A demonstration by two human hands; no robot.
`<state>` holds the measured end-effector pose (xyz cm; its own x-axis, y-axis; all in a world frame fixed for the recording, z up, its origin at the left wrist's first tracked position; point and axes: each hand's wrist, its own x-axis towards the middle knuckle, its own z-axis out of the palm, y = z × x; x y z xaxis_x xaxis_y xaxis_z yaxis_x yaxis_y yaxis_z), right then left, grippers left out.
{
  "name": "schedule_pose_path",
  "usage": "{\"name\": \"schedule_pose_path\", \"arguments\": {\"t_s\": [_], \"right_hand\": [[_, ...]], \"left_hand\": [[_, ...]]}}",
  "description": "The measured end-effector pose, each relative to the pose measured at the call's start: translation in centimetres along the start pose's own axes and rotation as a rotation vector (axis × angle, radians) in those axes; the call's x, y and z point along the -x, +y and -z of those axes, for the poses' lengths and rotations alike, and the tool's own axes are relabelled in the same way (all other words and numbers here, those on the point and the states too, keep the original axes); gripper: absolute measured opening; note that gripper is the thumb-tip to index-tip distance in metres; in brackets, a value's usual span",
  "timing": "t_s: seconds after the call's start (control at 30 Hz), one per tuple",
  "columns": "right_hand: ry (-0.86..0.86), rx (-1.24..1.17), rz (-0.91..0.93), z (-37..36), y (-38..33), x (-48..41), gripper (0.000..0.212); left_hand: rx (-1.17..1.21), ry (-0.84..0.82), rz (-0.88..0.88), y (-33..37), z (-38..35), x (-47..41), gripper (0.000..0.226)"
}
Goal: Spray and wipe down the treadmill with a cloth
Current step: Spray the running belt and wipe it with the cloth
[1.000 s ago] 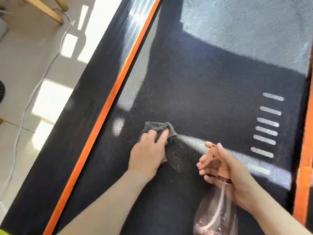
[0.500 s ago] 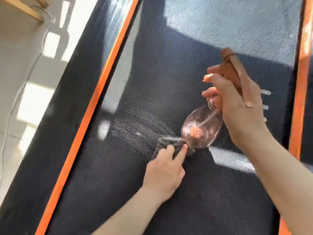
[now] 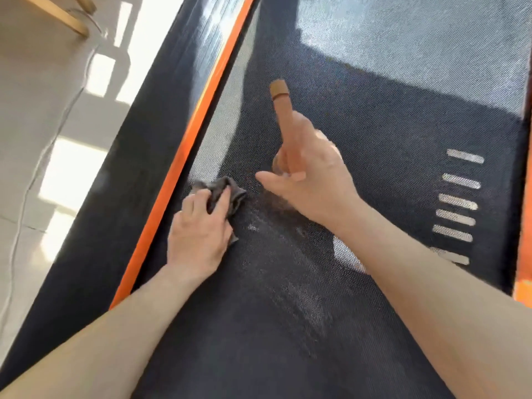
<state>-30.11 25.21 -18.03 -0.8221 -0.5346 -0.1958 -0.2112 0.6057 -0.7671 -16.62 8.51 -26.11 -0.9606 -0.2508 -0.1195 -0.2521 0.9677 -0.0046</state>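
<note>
The treadmill's dark textured belt [image 3: 388, 116] fills most of the view, with an orange strip [image 3: 184, 156] along its left side. My left hand [image 3: 198, 231] presses a crumpled grey cloth [image 3: 221, 188] onto the belt close to that strip. My right hand [image 3: 311, 180] hovers above the belt just right of the cloth and grips a spray bottle whose brown spray head [image 3: 283, 110] points away from me. The clear bottle body is mostly hidden behind the hand. Pale wet streaks [image 3: 305, 298] run down the belt below the hands.
White dash marks [image 3: 457, 203] lie on the belt's right side, beside another orange strip [image 3: 524, 254]. Left of the treadmill is pale tiled floor [image 3: 34, 139] with a white cable [image 3: 49, 145] and a wooden furniture leg [image 3: 57, 15].
My left hand slid the cloth leftward to the orange strip. My right hand lowered and turned the bottle, so its spray head now points forward and the clear body is hidden.
</note>
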Motion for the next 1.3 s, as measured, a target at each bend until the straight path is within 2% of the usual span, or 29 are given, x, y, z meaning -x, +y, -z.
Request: {"name": "schedule_pose_path", "arguments": {"t_s": [0.1, 0.2, 0.33, 0.4, 0.47, 0.57, 0.67, 0.73, 0.9, 1.0, 1.1, 1.2, 1.3], "right_hand": [[0.104, 0.137, -0.021, 1.2, 0.0, -0.8, 0.026], [0.166, 0.068, 0.056, 1.0, -1.1, -3.9, 0.021], [0.226, -0.222, 0.035, -0.9, -2.2, -9.2, 0.031], [0.193, -0.146, 0.086, -2.2, -2.9, -10.5, 0.034], [0.103, -0.023, 0.141, -3.5, -3.6, -10.8, 0.051], [0.081, -0.04, 0.089, -4.5, -3.9, -10.1, 0.054], [0.001, -0.08, 0.017, -4.3, -3.4, -8.9, 0.083], [0.017, -0.074, -0.022, -3.7, -2.3, -7.4, 0.095], [0.101, 0.062, -0.016, -2.9, 2.7, 0.3, 0.062], [0.083, 0.096, -0.091, -2.5, 6.5, 5.7, 0.057], [0.087, 0.142, -0.154, -1.0, 9.7, 9.1, 0.055], [0.132, 0.178, -0.186, 2.3, 12.5, 11.0, 0.059], [0.126, 0.336, -0.256, 6.3, 15.7, 12.4, 0.066]], "left_hand": [[0.104, 0.072, 0.011, -2.4, -0.5, -2.0, 0.053], [0.176, 0.084, -0.02, -2.6, -1.6, -3.5, 0.057], [0.305, 0.081, 0.025, -0.2, -2.5, -3.1, 0.054], [0.362, 0.056, -0.038, 1.5, -2.5, -2.5, 0.054], [0.376, 0.017, -0.097, 4.1, -2.5, -1.5, 0.056], [0.408, -0.018, -0.297, 10.1, -2.0, 1.3, 0.048], [0.4, 0.006, -0.538, 14.2, -2.2, 4.0, 0.043], [0.416, 0.03, -0.483, 13.9, -2.2, 3.9, 0.043], [0.273, 0.042, -0.022, 5.3, -2.6, 0.0, 0.059], [0.302, 0.008, 0.155, 1.5, -2.4, -1.7, 0.057], [0.278, 0.04, 0.186, 5.2, -2.5, -2.2, 0.057], [0.246, 0.058, 0.058, 12.7, -2.8, -2.0, 0.057], [0.322, 0.09, -0.113, 22.0, -2.9, -1.4, 0.055]]}}
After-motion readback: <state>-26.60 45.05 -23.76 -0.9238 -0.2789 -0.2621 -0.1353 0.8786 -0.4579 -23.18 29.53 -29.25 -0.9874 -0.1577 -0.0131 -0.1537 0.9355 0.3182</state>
